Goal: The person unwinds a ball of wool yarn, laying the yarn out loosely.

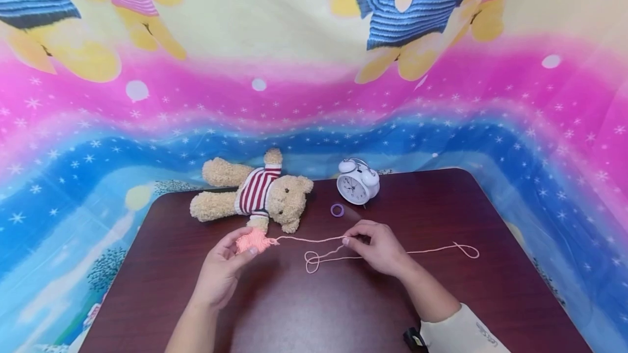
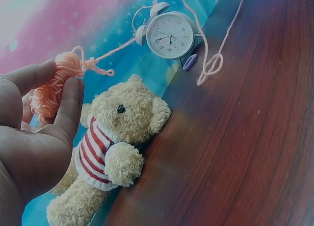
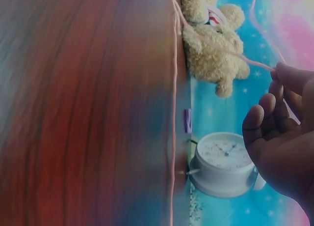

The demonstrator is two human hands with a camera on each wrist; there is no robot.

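My left hand [image 1: 223, 266] holds a small bundle of peach yarn [image 1: 253, 241] between thumb and fingers, raised above the table. In the left wrist view the bundle [image 2: 51, 86] shows loose loops and a knotted tuft at its end. A single strand [image 1: 304, 240] runs from it, nearly straight, to my right hand [image 1: 378, 247], whose thumb and index finger pinch it. The right wrist view shows that pinch, with the other fingers of the hand [image 3: 284, 123] loosely bent. Past the pinch, the yarn's tail [image 1: 432, 250] trails over the table with a loop near each end.
A teddy bear [image 1: 257, 192] in a red-and-white striped sweater lies on its back at the table's far left. A white twin-bell alarm clock [image 1: 358, 181] stands at the far edge, a purple ring [image 1: 337, 210] before it. Printed cloth [image 1: 294, 97] hangs behind the dark table [image 1: 314, 309].
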